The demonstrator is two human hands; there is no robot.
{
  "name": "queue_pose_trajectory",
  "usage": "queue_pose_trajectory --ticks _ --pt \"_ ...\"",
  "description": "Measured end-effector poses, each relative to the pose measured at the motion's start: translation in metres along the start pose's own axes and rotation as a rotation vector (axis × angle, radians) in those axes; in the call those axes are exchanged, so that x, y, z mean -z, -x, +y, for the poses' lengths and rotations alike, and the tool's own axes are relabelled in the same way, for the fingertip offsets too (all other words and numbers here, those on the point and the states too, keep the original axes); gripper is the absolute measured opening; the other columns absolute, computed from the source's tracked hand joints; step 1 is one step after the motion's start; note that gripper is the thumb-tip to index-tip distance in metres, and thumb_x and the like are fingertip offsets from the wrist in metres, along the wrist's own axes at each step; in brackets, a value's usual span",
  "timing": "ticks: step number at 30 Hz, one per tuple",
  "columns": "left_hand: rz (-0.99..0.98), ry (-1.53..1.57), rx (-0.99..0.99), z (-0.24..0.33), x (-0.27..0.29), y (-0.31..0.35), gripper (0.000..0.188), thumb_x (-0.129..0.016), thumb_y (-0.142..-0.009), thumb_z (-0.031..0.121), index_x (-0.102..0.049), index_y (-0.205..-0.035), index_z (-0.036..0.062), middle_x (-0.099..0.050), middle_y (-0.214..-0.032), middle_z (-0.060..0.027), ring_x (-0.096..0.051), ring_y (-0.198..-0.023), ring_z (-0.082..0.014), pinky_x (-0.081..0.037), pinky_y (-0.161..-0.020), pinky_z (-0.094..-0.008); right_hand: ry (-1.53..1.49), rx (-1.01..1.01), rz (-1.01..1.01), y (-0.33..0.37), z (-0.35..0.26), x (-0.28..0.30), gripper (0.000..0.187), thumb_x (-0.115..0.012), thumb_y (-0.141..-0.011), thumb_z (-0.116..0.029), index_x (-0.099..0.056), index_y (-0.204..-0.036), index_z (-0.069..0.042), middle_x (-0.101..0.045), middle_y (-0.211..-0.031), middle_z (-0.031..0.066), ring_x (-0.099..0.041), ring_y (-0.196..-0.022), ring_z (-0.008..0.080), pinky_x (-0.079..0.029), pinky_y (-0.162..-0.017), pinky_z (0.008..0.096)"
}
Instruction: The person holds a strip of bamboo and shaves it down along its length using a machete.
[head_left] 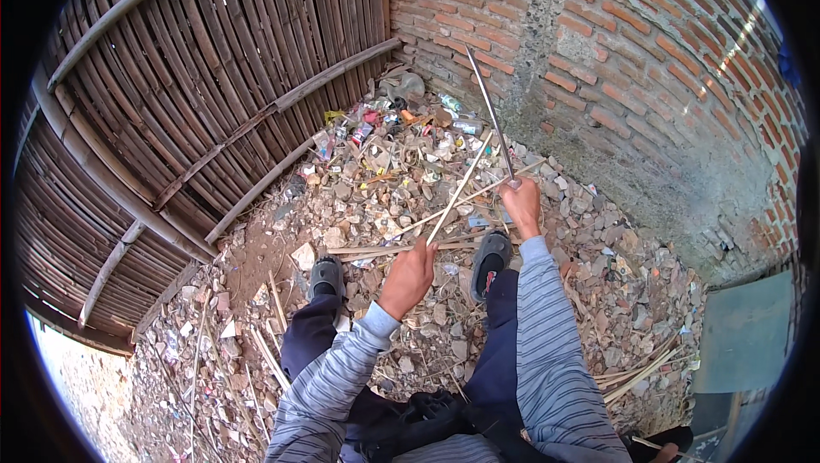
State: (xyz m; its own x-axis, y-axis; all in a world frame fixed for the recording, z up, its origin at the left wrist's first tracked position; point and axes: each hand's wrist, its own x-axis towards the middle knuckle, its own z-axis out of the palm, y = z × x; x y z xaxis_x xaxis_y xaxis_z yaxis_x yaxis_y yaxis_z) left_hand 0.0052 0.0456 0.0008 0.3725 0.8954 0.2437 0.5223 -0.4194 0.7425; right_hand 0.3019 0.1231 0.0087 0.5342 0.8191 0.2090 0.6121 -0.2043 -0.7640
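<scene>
Head view: the left hand (408,278) is closed around the lower end of a pale bamboo strip (457,191), which slants up and to the right over the rubble. The right hand (522,205) is closed around a long thin blade (491,113) whose tip points up toward the brick wall (615,61). Strip and blade cross just beside the right hand. Both feet in grey sandals (490,260) rest on stony ground (598,292), with more split bamboo lengths (384,248) lying across in front of them. A woven bamboo fence (188,96) closes the left side and meets the brick wall in a corner piled with litter (384,134). Open ground runs down to the lower left along the fence edge, and a few loose strips (641,373) lie at the right
</scene>
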Motion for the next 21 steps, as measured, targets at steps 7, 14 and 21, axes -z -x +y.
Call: queue_pose_trajectory --ticks 7,14,21 --pt "-0.210 0.506 0.296 -0.018 0.016 -0.014 0.061 -0.038 -0.113 0.055 -0.062 -0.090 0.0047 -0.042 -0.065 0.0033 -0.043 -0.060 -0.0099 -0.038 -0.056 -0.0320 -0.683 -0.186 -0.260 0.028 -0.028 -0.003 0.010 -0.069 -0.088 -0.012 -0.074 -0.088 -0.003 -0.058 -0.064 -0.0026 -0.051 -0.052 0.0072 -0.038 -0.047 0.0291" --pt "-0.228 0.661 0.479 -0.028 0.018 -0.022 0.060 -0.039 -0.112 0.058 -0.055 -0.086 0.0069 -0.045 -0.068 0.0018 -0.038 -0.062 -0.0120 -0.036 -0.060 -0.0310 -0.658 -0.021 -0.341 0.047 -0.050 -0.003 0.036 -0.073 -0.097 -0.039 -0.069 -0.096 -0.003 -0.047 -0.064 -0.0080 -0.040 -0.050 0.0026 -0.028 -0.045 0.0246" --pt "-0.079 0.572 0.313 -0.020 0.028 -0.023 0.039 -0.059 -0.109 0.039 -0.062 -0.093 0.0028 -0.048 -0.060 0.0006 -0.041 -0.055 -0.0106 -0.034 -0.052 -0.0345 -0.258 0.280 -0.341 0.070 -0.067 -0.013 0.061 -0.069 -0.097 -0.060 -0.079 -0.102 -0.001 -0.050 -0.059 -0.0023 -0.046 -0.049 0.0115 -0.035 -0.048 0.0363"
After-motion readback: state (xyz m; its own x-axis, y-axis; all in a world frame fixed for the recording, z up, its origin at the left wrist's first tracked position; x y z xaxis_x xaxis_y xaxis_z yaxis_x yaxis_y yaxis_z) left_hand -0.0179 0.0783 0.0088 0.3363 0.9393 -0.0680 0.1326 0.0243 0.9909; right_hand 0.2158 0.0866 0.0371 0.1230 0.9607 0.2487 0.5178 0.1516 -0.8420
